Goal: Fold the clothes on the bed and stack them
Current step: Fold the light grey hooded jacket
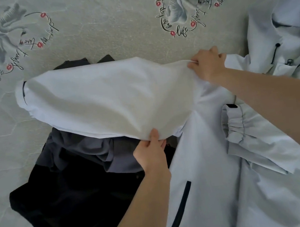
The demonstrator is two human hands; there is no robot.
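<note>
Between my hands, jacket [198, 145] hem lifted: left hand [150, 150] and right hand [206, 64] each pinch an edge. Fabric judged light, limp, slippery; hold seams.

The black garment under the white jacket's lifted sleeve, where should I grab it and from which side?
Judging by how it lies, take the black garment at its bare left edge, coming from the left. Its right side is hidden under the white jacket, and the grey garment lies bunched across its top.
</note>
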